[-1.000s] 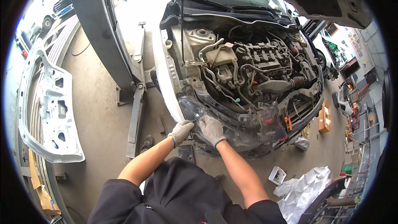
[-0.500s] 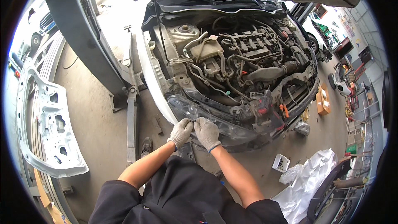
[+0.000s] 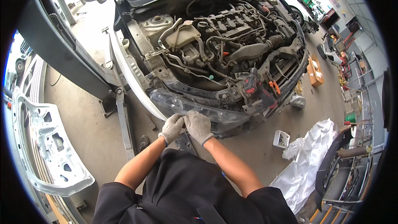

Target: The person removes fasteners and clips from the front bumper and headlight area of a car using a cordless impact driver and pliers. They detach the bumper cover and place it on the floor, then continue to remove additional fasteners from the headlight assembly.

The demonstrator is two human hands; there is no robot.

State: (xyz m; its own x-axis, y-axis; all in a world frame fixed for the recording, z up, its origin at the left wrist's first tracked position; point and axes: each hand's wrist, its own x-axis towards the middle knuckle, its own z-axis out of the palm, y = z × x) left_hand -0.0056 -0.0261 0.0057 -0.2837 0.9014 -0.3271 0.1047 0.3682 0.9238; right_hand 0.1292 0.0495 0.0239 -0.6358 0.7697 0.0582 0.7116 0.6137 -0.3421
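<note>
Black short-sleeved fabric top (image 3: 178,184) | hands (image 3: 198,125): off-white knitted gloves (image 3: 170,129), narrow blue cuff edging (image 3: 208,139) | dark shoe (image 3: 144,142), partly visible

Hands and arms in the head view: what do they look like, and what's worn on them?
The left hand and right hand wear off-white gloves with blue edging at the wrist. Bare forearms emerge from short, loose black sleeves.

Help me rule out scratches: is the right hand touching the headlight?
Cannot tell. In the head view, the right hand overlaps the lower edge of the headlight, hiding any contact or gap between them.
</note>
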